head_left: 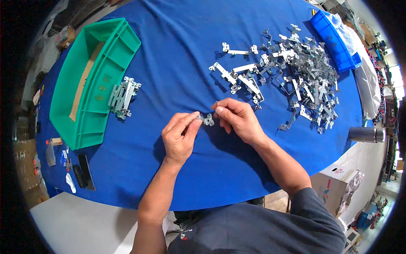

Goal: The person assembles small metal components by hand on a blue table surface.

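The person's left hand (181, 137) has its thumb and fingers clamped on a small metal bracket (208, 120), whose free end points toward the right hand (237, 118). The bracket is over the middle of the counter (169, 63), somewhat toward its near edge. The right hand is just beside that free end, its thumb and forefinger together; whether they pinch something small cannot be told.

The counter is covered in blue cloth. Along its left edge stands a green bin (120, 55) with a piece of cardboard (86, 80) inside, and close against the bin's right side lies a stack of metal brackets (123, 98). A loose heap of similar brackets (311, 70) spreads over the right part of the counter, a few lying apart on its left side. A blue bin (336, 44) holding clear plastic stands at the far right corner. A metal flask (367, 134) lies at the right edge, and a dark phone (86, 171) near the near left corner.
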`<state>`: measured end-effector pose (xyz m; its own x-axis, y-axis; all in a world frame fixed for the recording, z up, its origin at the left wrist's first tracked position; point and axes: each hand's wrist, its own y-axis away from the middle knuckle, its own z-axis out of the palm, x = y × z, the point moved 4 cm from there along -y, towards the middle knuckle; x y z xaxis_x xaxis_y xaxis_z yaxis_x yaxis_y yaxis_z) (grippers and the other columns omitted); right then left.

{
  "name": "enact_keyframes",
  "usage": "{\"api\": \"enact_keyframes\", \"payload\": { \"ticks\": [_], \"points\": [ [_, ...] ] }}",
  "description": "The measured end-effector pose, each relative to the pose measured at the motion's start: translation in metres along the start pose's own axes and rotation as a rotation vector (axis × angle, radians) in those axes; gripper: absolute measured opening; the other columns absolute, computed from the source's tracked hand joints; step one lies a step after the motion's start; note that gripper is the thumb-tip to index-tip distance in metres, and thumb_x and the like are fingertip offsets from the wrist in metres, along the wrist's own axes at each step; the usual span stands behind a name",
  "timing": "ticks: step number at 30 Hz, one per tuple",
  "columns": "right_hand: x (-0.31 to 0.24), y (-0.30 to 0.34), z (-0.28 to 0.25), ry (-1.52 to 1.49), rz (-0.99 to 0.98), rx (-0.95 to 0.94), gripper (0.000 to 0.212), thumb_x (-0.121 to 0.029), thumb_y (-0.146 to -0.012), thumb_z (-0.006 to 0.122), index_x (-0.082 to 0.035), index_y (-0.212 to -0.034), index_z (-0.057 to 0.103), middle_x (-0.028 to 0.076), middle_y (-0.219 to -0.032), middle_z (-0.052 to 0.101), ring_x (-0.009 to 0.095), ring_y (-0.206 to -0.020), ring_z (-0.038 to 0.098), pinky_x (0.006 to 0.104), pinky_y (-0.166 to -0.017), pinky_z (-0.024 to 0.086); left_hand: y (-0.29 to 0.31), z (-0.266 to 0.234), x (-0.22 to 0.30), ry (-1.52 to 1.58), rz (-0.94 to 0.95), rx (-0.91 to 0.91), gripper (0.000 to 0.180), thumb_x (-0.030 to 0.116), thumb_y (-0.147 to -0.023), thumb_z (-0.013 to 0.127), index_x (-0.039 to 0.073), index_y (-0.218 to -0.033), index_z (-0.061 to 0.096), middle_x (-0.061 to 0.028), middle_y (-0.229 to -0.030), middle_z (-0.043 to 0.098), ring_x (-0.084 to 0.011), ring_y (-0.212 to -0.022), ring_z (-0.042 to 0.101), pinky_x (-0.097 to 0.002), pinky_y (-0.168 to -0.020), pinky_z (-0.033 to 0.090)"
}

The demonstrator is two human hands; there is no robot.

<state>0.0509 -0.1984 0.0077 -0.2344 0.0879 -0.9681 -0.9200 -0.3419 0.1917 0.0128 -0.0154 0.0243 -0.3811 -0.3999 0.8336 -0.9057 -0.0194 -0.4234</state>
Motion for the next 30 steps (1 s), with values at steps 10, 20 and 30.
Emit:
{"api": "enact_keyframes", "payload": {
  "ticks": [10,20,30],
  "points": [
    [-0.004,0.003,0.008,0.401,-0.062,-0.103,0.02,-0.015,-0.096,0.065,0.001,-0.105,0.069,0.008,-0.077,0.066,0.011,-0.063,0.061,0.0295,-0.057,0.05,-0.001,-0.005,-0.001,-0.006,-0.066,0.04,0.015,0.004,-0.088,0.074,0.0,-0.102,0.073,-0.0089,-0.088,0.069,-0.0142,-0.071,0.064,-0.0259,-0.061,0.049],
    [-0.007,0.003,0.007,0.415,-0.072,-0.09,0.017,-0.014,-0.097,0.064,0.001,-0.106,0.068,0.001,-0.074,0.062,0.007,-0.061,0.058,0.0232,-0.052,0.047,0.0,-0.005,0.0,-0.004,0.005,0.088,0.015,0.006,-0.088,0.074,-0.001,-0.102,0.073,-0.0093,-0.087,0.069,-0.0153,-0.071,0.064,-0.0269,-0.062,0.05],
    [-0.009,0.004,0.008,0.458,-0.106,-0.082,0.016,-0.012,-0.095,0.065,0.002,-0.103,0.069,0.009,-0.078,0.065,0.012,-0.064,0.061,0.0303,-0.056,0.049,-0.001,-0.004,-0.002,0.017,-0.018,0.047,0.015,0.006,-0.088,0.074,0.0,-0.101,0.074,-0.009,-0.086,0.07,-0.0145,-0.071,0.065,-0.0265,-0.061,0.05]
  ]
}}
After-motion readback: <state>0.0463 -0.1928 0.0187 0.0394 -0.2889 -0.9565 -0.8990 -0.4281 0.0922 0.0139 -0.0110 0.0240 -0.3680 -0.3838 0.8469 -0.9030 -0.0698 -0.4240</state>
